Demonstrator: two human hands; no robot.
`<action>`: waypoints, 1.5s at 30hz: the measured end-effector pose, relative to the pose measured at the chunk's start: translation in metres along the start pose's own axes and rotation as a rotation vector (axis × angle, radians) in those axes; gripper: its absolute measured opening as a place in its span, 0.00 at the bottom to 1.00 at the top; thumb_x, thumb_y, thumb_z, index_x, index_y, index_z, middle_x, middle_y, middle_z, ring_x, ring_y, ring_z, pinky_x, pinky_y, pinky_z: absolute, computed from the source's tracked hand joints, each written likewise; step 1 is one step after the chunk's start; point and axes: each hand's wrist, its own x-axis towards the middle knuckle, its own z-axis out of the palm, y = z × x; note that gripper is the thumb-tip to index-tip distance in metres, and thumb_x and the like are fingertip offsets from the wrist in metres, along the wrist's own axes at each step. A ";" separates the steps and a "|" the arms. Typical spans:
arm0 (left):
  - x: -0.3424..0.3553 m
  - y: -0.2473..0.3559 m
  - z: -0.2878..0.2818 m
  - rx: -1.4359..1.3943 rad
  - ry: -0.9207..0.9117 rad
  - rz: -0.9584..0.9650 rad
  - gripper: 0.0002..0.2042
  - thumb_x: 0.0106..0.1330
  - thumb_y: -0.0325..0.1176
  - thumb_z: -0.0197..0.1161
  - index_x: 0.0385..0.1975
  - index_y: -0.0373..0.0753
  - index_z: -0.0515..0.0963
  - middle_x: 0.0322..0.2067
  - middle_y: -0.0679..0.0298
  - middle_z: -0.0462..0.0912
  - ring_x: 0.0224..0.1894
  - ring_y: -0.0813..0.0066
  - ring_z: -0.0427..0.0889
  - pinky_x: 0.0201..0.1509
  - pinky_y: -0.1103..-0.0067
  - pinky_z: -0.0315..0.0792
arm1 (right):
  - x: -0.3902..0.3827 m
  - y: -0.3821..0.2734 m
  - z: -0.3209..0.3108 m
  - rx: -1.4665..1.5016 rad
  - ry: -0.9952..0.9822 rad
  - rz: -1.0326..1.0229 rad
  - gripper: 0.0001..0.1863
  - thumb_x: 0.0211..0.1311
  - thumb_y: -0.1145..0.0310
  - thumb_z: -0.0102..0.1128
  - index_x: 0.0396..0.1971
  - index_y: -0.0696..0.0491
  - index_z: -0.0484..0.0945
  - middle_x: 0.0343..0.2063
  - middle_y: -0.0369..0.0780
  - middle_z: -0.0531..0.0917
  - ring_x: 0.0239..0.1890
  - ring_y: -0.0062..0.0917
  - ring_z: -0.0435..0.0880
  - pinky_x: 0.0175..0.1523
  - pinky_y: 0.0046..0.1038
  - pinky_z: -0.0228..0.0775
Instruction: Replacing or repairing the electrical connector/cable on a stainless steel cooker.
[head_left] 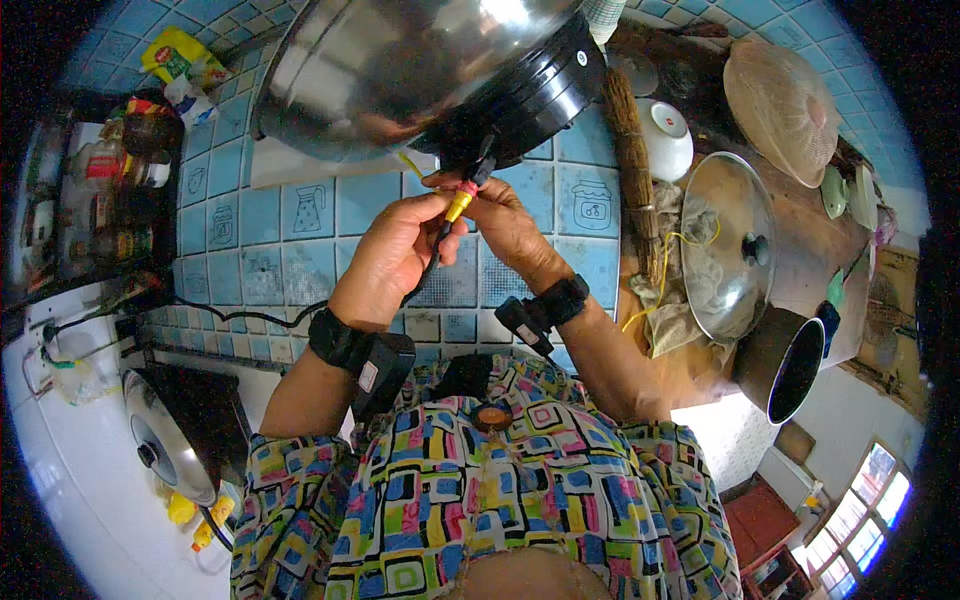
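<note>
A black cord or hose (pixel 433 268) ends in a gold-coloured fitting (pixel 458 206) with a red part, joined to a black piece at the side of a round black base (pixel 540 95). My left hand (pixel 393 245) is closed at the fitting and the cord below it, thumb and fingers pinching from the left. My right hand (pixel 513 228) pinches the fitting's upper end from the right; its fingertips are partly hidden. A large shiny metal pan (pixel 370 75) rests on the base, above both hands. A short yellow wire shows beside the left fingertips.
The cord runs left over the blue tiled counter (pixel 330 260). On the right lie a straw brush (pixel 630 170), a white bowl (pixel 664 140), a glass lid (pixel 728 245), a dark pot (pixel 783 365) and a mesh cover (pixel 782 110). Another lid (pixel 170 435) stands lower left.
</note>
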 end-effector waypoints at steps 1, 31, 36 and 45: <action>0.000 0.000 0.001 0.000 -0.004 -0.002 0.12 0.55 0.37 0.55 0.36 0.39 0.73 0.19 0.65 0.73 0.14 0.81 0.66 0.17 0.85 0.60 | 0.001 0.001 0.000 -0.070 0.000 -0.032 0.12 0.55 0.73 0.47 0.39 0.54 0.74 0.36 0.35 0.77 0.39 0.19 0.73 0.47 0.22 0.63; -0.011 -0.023 -0.016 -0.067 -0.091 0.040 0.12 0.59 0.38 0.49 0.32 0.36 0.73 0.18 0.66 0.72 0.17 0.82 0.67 0.21 0.87 0.60 | -0.029 0.009 -0.010 -0.572 0.124 -0.040 0.05 0.51 0.72 0.54 0.28 0.57 0.74 0.19 0.35 0.74 0.21 0.16 0.70 0.26 0.19 0.64; -0.007 -0.025 -0.015 -0.059 -0.174 0.127 0.12 0.58 0.37 0.52 0.37 0.37 0.72 0.23 0.67 0.74 0.21 0.84 0.71 0.25 0.88 0.67 | -0.031 0.004 -0.005 -0.508 0.176 0.047 0.06 0.52 0.71 0.54 0.27 0.58 0.74 0.20 0.36 0.76 0.20 0.15 0.70 0.26 0.19 0.63; -0.007 -0.026 -0.020 -0.128 -0.033 0.116 0.11 0.59 0.36 0.50 0.36 0.37 0.73 0.26 0.68 0.75 0.24 0.83 0.72 0.29 0.87 0.67 | -0.044 -0.019 0.017 -0.793 0.215 -0.210 0.05 0.49 0.73 0.54 0.26 0.59 0.74 0.21 0.40 0.74 0.19 0.20 0.71 0.24 0.20 0.62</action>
